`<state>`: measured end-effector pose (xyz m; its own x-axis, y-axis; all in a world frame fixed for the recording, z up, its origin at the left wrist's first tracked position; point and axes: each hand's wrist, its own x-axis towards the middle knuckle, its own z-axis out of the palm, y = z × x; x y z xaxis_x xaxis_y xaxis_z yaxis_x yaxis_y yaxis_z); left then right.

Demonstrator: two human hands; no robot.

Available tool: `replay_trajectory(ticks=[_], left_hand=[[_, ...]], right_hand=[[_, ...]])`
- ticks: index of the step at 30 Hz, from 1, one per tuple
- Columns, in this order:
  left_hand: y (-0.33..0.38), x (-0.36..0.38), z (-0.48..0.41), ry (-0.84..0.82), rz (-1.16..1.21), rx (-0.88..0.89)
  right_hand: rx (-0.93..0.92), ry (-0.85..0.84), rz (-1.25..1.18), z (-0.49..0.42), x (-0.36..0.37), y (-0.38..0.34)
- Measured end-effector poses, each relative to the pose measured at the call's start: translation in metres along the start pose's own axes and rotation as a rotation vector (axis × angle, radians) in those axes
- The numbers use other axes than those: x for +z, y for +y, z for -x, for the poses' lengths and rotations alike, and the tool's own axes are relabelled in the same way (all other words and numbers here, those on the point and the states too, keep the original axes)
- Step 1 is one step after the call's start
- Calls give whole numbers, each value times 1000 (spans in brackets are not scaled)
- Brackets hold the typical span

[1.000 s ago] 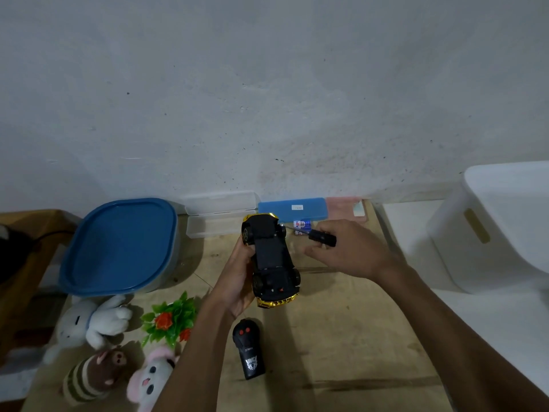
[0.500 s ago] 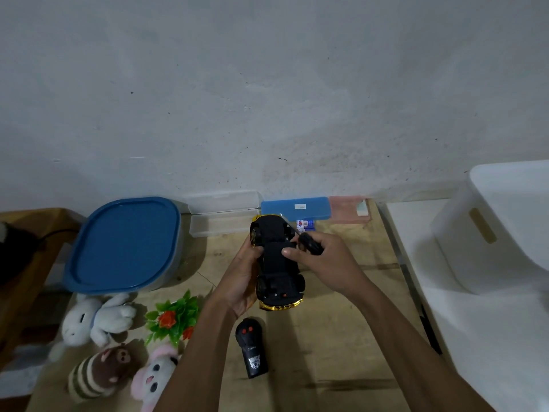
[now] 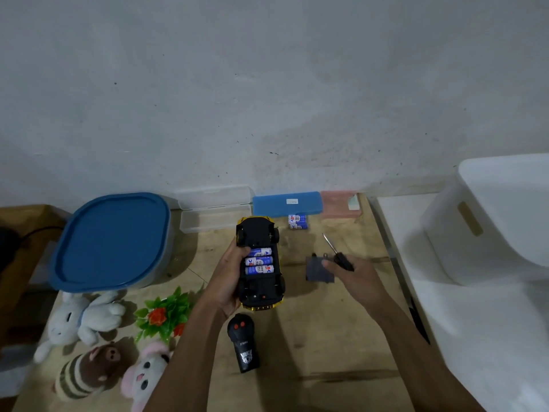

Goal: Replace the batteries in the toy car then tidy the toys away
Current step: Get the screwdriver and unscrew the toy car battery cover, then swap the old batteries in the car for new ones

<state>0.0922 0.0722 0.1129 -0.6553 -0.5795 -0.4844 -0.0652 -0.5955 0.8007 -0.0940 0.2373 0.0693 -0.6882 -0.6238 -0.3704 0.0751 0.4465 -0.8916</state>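
Note:
My left hand (image 3: 227, 281) grips the yellow toy car (image 3: 261, 292), held upside down above the wooden table (image 3: 326, 337). Its battery bay lies uncovered, showing three blue-and-white batteries (image 3: 259, 261) side by side. To the car's right, my right hand (image 3: 355, 278) holds a black-handled screwdriver (image 3: 338, 254) and pinches the dark battery cover (image 3: 319, 270) away from the car. A pack of spare batteries (image 3: 298, 222) lies by the blue case. The black remote control (image 3: 243, 343) rests on the table below the car.
A blue-lidded tub (image 3: 113, 242) stands at the left. Clear (image 3: 215, 212), blue (image 3: 286, 203) and pink (image 3: 341, 205) cases line the wall. Plush toys (image 3: 86, 319) and a plastic plant (image 3: 165, 315) lie at the lower left. A white bin (image 3: 499, 221) sits on the right.
My right hand moved from the car's underside to the right, taking the battery cover and screwdriver with it. The batteries in the car's bay are now exposed.

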Motion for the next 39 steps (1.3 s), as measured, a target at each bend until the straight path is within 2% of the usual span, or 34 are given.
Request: replay_trajectory(ticks=[5, 12, 25, 31, 34, 37, 39], left_hand=[[-6, 2, 0, 5, -10, 4], [-13, 2, 1, 27, -12, -18], [-19, 3, 0, 51, -18, -38], [-18, 5, 0, 15, 22, -53], [-17, 6, 1, -21, 84, -53], [-17, 6, 1, -37, 109, -42], [-15, 7, 1, -37, 103, -12]], right_hand=[[109, 60, 254, -12, -2, 65], [106, 220, 447, -15, 6, 66], [95, 343, 591, -8, 5, 70], [95, 404, 559, -2, 2, 59], [-15, 321, 342, 4, 4, 37], [-103, 107, 77, 17, 15, -10], [-137, -47, 34, 26, 28, -35]])
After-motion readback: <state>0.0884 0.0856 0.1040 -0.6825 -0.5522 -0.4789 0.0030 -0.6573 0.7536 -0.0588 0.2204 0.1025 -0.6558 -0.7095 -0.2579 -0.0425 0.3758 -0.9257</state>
